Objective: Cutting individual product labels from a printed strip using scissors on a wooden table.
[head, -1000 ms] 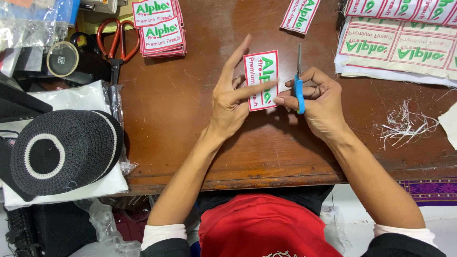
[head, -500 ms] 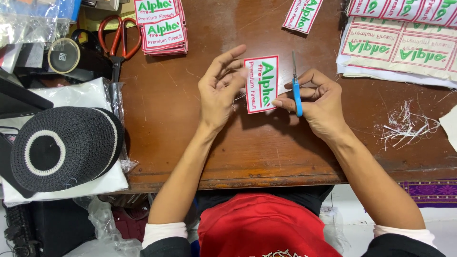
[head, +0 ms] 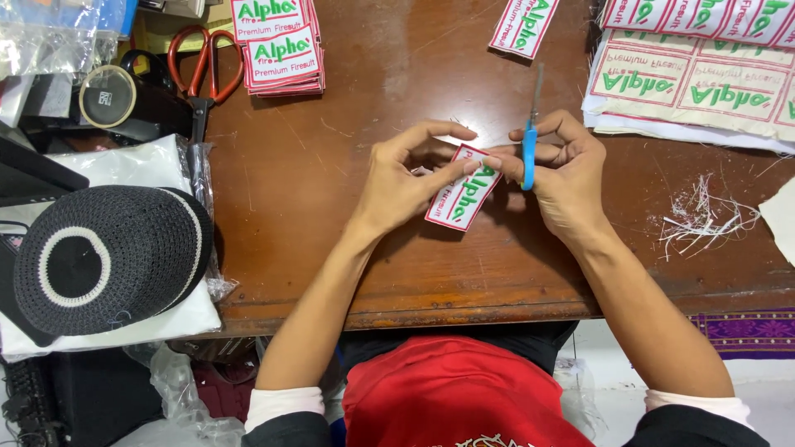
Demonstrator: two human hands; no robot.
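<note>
Trimming a patch, both hands busy.
My left hand pinches the white cloth patch just above the worktop; my right hand grips the blue scissors, blades up. Best keep the patch taut, snip close along the red border.

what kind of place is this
Probably a small garment-label or patch workshop: uncut sheets of embroidered patches lie on the wooden table, beside a stack of cut patches and thread trimmings.
</note>
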